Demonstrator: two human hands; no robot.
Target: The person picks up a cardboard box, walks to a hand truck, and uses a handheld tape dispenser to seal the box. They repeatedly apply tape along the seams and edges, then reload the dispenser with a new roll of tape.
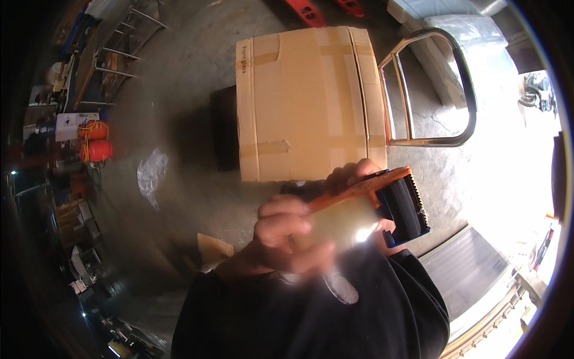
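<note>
A tape dispenser point(402, 209) with an orange frame, a dark ribbed front and a toothed cutting edge is held up close in front of my chest. A wide roll of yellowish clear tape point(342, 222) sits against its frame, blurred and catching a bright glint. My left hand point(286, 232) grips the roll's left side, thumb below and fingers above. Behind the dispenser, my right hand point(353, 173) wraps it, with its fingers showing over the far edge; its palm is mostly hidden. Just beyond both hands stands a large taped cardboard box point(305, 102).
The box rests by a trolley with a curved metal handle point(469, 113) on its right. Crumpled clear plastic point(152, 173) and a cardboard piece point(214, 246) lie on the floor at left. Red forks point(305, 11) show at the far edge, and a red-orange machine point(95, 146) stands left.
</note>
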